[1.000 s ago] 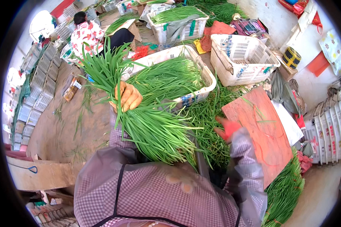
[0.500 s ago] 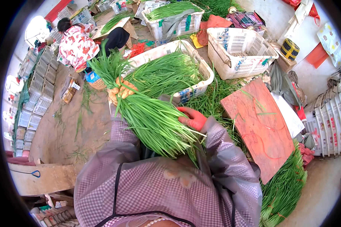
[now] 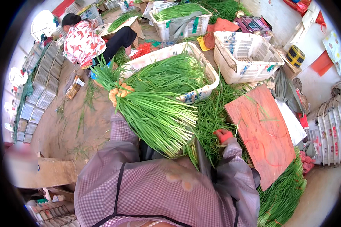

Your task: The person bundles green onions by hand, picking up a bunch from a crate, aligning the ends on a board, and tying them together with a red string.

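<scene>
My left hand (image 3: pixel 120 93), in a tan knobbly glove, is closed around a thick bunch of garlic chives (image 3: pixel 159 117) near its leafy end. The pale stem ends fan out to the right across my lap. Away from the bunch, my right hand (image 3: pixel 223 135), in a red glove, hovers low over loose green leaves (image 3: pixel 212 117). Its fingers are bent but look apart, and I see nothing held in them. Just beyond the bunch, a white plastic crate (image 3: pixel 211 70) holds more garlic chives laid lengthwise.
A reddish board (image 3: pixel 263 134) lies at my right, with tied green bundles (image 3: pixel 282 200) beside its near end. An empty white crate (image 3: pixel 246 68) stands beyond it. At the far left a person (image 3: pixel 83 43) bends by a low wooden board (image 3: pixel 134 28). Stacked crates (image 3: pixel 39 90) line the left wall.
My right hand has left the stem ends and moved right and down to the loose leaves. The left hand still grips the bunch. The other person's leg has stretched out to the right.
</scene>
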The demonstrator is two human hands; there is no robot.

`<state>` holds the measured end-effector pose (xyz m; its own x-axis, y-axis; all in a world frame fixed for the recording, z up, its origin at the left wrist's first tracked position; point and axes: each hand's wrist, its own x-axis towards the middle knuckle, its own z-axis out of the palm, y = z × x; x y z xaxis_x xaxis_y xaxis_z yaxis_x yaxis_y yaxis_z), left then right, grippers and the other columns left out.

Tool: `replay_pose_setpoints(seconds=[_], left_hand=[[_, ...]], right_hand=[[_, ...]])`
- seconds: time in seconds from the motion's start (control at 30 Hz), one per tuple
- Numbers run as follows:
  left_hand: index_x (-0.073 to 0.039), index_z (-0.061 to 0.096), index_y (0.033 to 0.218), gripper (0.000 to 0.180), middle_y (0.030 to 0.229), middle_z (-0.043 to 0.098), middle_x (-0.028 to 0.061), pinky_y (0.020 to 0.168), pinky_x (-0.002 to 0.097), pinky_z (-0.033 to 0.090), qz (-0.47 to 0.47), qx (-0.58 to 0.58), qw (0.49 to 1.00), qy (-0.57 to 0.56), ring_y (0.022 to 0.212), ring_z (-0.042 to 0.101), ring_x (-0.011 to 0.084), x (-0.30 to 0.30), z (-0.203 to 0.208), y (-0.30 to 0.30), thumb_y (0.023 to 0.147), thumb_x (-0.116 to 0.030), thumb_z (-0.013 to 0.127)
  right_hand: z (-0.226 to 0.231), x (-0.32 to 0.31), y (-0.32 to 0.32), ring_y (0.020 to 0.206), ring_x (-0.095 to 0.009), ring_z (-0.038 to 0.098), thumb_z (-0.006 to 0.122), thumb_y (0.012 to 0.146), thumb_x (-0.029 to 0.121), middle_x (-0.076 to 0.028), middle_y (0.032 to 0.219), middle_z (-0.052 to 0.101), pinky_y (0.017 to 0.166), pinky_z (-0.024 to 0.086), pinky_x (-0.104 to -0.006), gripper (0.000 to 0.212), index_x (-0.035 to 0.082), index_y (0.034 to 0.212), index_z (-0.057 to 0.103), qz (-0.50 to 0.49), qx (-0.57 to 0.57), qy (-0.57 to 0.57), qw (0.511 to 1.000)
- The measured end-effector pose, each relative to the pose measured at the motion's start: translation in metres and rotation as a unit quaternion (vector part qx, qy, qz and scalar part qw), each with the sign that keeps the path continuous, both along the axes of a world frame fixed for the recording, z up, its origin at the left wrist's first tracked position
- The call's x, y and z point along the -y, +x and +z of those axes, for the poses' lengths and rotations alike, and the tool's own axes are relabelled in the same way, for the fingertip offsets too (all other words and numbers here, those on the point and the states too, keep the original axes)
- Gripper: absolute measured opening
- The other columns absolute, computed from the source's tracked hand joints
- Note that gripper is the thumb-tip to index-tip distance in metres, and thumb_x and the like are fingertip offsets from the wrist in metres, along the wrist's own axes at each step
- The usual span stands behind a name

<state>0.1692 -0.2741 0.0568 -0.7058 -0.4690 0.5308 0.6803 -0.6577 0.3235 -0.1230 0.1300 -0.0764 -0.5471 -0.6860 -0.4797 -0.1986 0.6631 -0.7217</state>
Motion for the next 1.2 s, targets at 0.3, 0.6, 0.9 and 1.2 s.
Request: replay_pose_setpoints(seconds=[0.3, 0.6, 0.9, 1.2], left_hand=[[0.003, 0.051, 0.111, 0.052, 0.113, 0.052, 0.0176, 0.099, 0.0587, 0.031, 0.010, -0.058, 0.927, -0.369, 0.110, 0.046, 0.0379, 0.100, -0.087, 0.036, 0.073, -0.025, 0.070], [-0.003, 0.055, 0.093, 0.018, 0.062, 0.052, 0.0049, 0.084, 0.0456, 0.045, 0.083, 0.103, 0.990, 0.045, 0.066, 0.054, 0.0255, 0.004, -0.008, 0.005, 0.077, -0.011, 0.051], [-0.004, 0.058, 0.063, 0.025, 0.066, 0.058, 0.0109, 0.084, 0.0410, 0.047, 0.128, 0.151, 0.980, 0.035, 0.071, 0.058, 0.0278, -0.004, 0.000, -0.002, 0.083, -0.019, 0.055], [-0.006, 0.055, 0.063, 0.018, 0.065, 0.057, 0.0069, 0.085, 0.0377, 0.047, 0.130, 0.215, 0.965, 0.080, 0.069, 0.058, 0.0234, -0.020, 0.001, -0.005, 0.079, -0.016, 0.053]], right_hand=[[0.090, 0.088, 0.102, 0.053, -0.010, 0.050, 0.058, 0.090, 0.020, 0.000, 0.069, 0.059, 0.046, 0.038, -0.0238, 0.023, 0.006, 0.108, 0.063, -0.144, 0.375, -0.148, 0.904], [0.049, 0.085, 0.064, 0.085, -0.027, 0.065, 0.056, 0.091, 0.036, -0.014, 0.118, 0.059, 0.062, 0.054, -0.0335, 0.054, 0.006, 0.134, 0.044, -0.022, 0.523, -0.309, 0.794], [0.061, 0.105, 0.088, 0.059, -0.019, 0.048, 0.046, 0.096, 0.030, -0.006, 0.078, 0.049, 0.047, 0.040, -0.0282, 0.033, 0.007, 0.118, 0.052, -0.066, 0.400, -0.271, 0.873], [0.074, 0.080, 0.071, 0.033, -0.013, 0.031, 0.042, 0.098, 0.028, 0.000, 0.046, 0.037, 0.031, 0.025, -0.0267, 0.022, 0.010, 0.095, 0.055, -0.150, 0.415, -0.191, 0.877]])
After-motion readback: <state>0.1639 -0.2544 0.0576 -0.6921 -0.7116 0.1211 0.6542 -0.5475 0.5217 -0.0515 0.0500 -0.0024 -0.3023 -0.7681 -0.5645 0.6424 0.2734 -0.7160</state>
